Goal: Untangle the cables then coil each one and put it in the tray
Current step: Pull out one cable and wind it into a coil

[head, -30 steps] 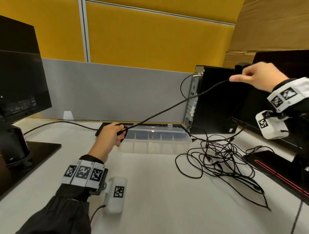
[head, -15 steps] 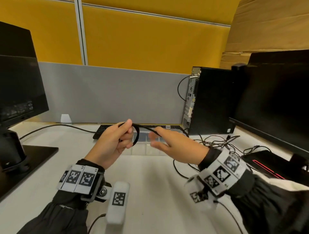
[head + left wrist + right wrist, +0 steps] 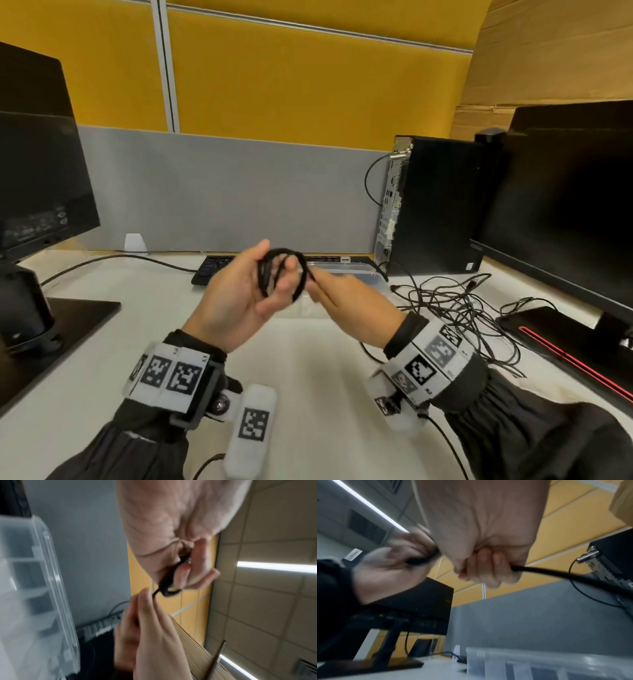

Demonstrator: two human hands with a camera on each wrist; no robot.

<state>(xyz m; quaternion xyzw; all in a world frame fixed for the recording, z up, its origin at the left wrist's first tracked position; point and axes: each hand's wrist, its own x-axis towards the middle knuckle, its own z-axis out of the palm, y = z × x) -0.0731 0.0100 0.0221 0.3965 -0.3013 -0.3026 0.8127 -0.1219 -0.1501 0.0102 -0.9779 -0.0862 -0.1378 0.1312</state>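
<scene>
Above the white table [image 3: 308, 394], the left hand [image 3: 239, 301] grips a small coil of thin black cable [image 3: 282, 272], its loops kept round, while the right hand [image 3: 346, 301] pinches the trailing length to feed it; the clear plastic tray [image 3: 356, 274] waits beyond, near the remaining wiry tangle [image 3: 459, 308]

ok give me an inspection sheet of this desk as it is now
surface: white desk, bare patch in front of the person
job's things: black coil held above the desk; clear tray behind the hands, contents cannot be told
clutter: keyboard behind the tray
grippers: left hand grips the coil; right hand pinches the cable leading into it
cables: tangled pile right of the tray
surroundings: left monitor, right monitor, computer tower, grey and yellow partition
</scene>
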